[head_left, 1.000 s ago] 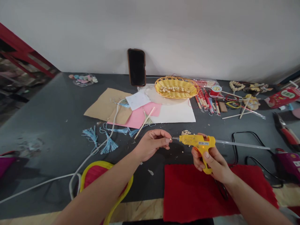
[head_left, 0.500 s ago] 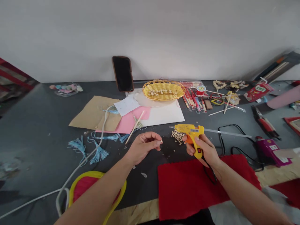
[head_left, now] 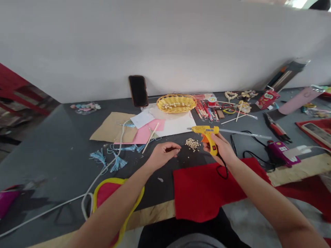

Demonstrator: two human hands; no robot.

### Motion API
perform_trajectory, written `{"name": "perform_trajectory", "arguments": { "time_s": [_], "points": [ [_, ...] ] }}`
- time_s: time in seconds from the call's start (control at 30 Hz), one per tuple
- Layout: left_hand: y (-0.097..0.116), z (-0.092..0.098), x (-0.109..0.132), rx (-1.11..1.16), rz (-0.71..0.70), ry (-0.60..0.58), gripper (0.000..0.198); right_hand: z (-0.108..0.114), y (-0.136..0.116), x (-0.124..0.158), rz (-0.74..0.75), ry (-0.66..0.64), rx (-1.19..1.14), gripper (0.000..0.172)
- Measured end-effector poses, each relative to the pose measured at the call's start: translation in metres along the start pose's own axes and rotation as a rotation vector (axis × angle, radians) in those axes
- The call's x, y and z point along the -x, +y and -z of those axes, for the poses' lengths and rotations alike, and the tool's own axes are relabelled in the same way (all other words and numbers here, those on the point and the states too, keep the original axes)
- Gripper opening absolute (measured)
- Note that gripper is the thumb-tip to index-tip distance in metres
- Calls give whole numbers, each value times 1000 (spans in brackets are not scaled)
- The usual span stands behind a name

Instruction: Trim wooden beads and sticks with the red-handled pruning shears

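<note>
A single head-worn camera looks forward and down from close above the person's left hand (head_left: 163, 156) and right hand (head_left: 220, 148), across a dark work table (head_left: 46, 148) to a white wall (head_left: 165, 51) filling the frame's upper half.

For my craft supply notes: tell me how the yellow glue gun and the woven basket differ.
The glue gun is smooth plastic with an orange trigger, while the woven basket is an open oval of woven strands. The right hand grips the glue gun in the air, while the woven basket sits on a pale sheet. The woven basket holds pale beads; the glue gun has a long clear glue stick at its rear. Both are yellow.
</note>
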State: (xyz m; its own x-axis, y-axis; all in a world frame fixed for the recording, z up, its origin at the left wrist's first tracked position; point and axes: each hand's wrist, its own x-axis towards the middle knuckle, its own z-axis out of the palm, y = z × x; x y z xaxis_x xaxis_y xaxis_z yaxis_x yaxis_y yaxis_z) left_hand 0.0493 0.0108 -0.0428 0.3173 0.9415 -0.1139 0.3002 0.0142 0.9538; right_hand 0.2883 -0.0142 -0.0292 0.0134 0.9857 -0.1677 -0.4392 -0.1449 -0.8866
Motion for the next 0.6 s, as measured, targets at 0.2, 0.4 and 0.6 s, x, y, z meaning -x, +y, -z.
{"name": "perform_trajectory", "arguments": {
  "time_s": [0.2, 0.4, 0.6],
  "points": [
    [2, 1, 4, -341, -125, 4, 15, 26, -17, -8, -62, 53, 108, 17],
    [6, 8, 8, -580, -161, -59, 21, 48, -20, -22, -143, 72, 300, 17],
    [-2, 13, 14, -760, -199, -125, 25, 65, -27, -12, -48, 120, 599, 27]
  ]
}}
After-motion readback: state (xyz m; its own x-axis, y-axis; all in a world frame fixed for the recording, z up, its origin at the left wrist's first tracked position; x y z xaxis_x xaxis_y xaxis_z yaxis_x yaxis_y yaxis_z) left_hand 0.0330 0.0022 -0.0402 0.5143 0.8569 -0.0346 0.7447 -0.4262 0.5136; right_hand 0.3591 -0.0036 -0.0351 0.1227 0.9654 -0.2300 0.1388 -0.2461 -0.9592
